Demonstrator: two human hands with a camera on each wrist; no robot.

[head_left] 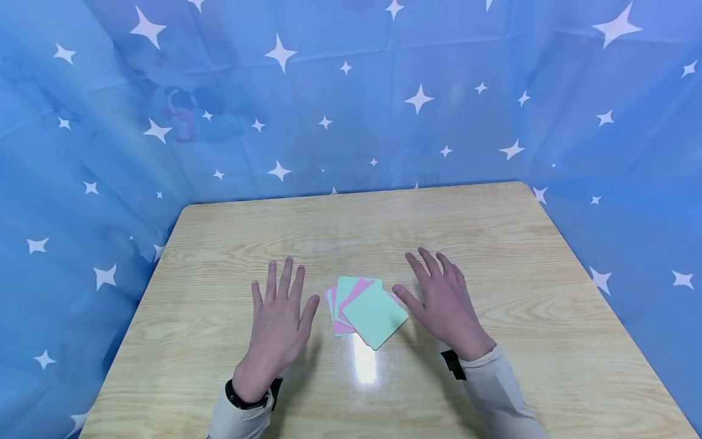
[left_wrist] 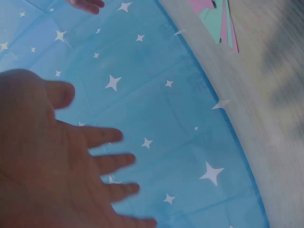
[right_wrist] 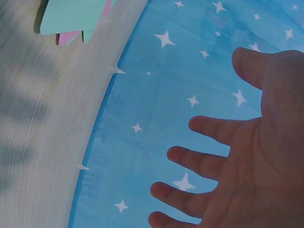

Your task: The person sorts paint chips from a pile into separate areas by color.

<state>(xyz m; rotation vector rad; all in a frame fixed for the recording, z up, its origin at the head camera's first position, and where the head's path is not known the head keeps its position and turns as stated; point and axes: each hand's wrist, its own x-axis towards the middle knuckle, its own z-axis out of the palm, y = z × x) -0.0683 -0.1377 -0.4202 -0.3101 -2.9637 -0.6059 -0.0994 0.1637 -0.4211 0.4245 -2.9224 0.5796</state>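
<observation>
Head view: a loose, fanned pile of flat, square-cornered mint-green and pink cards (head_left: 375, 317) lies near the middle of a pale, wood-grained surface (head_left: 230, 244). A mint-green card sits uppermost, turned so that one corner points toward the person, and edges of pink and mint-green cards show from under it, mostly on its left side. A bright white patch of reflected light (head_left: 364, 361) shines just in front of the pile.

The left hand (head_left: 276, 332) hangs left of the cards, back upward, its fingers straight and spread, its thumb out toward the pile and apart from it. The right hand (head_left: 446, 305) is on the other side, fingers extended and slightly bent, the thumb reaching toward the pile's right corner; the right wrist view shows the cards apart from it. Both hands cast soft shadows on the surface.

A black wristband (head_left: 237, 397) circles the left wrist below a pale sleeve's cuff line, and a black strap piece (head_left: 453, 364) shows at the right wrist beside a pale grey sleeve (head_left: 499, 390). Behind and beside the surface hangs a blue cloth backdrop printed with white four-pointed stars (head_left: 351, 103).
</observation>
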